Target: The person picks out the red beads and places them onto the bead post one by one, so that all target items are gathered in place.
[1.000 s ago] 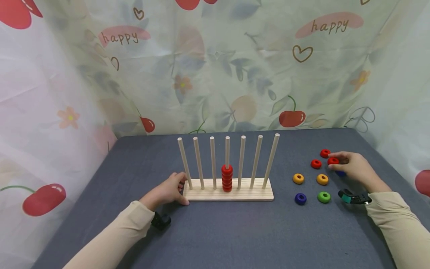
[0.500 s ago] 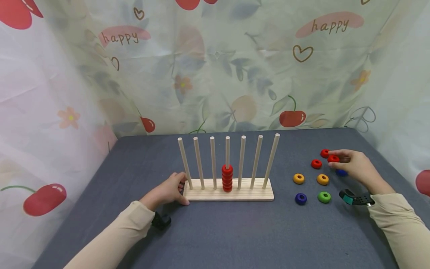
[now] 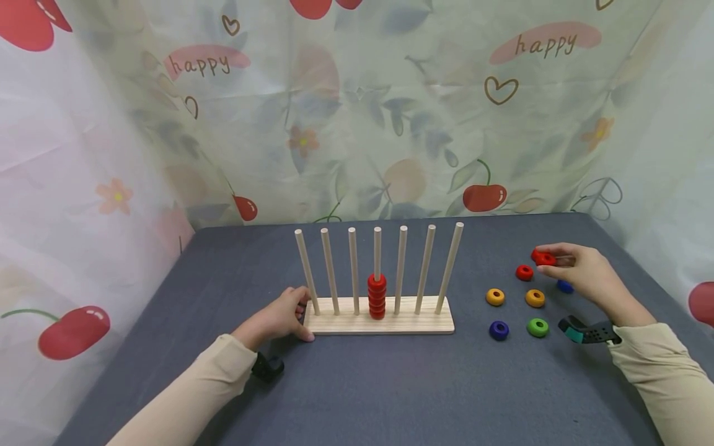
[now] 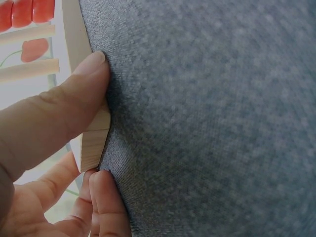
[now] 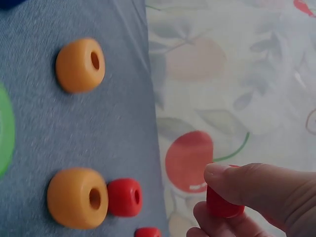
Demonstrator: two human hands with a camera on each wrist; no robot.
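Observation:
A wooden peg rack (image 3: 409,323) with several upright pegs stands mid-table, and a stack of red beads (image 3: 377,297) sits on its middle peg. My left hand (image 3: 279,314) grips the left end of its base; in the left wrist view the thumb (image 4: 74,94) lies along the front edge of the wood. Over at the right, my right hand (image 3: 586,272) pinches a red bead (image 5: 224,202) between thumb and fingers, raised off the table. Behind that bead, another red bead (image 3: 535,254) is partly covered in the head view.
Loose beads lie on the right of the table: a red one (image 3: 524,272), two orange ones, one of them (image 3: 495,297) nearer the rack, a green one (image 3: 538,327) and two blue ones, one (image 3: 499,330) toward the front. A patterned curtain (image 3: 357,124) hangs behind the table.
My right hand has lifted the red bead and shifted slightly up and left with it, uncovering more of the blue bead beneath. My left hand and the rack have stayed put.

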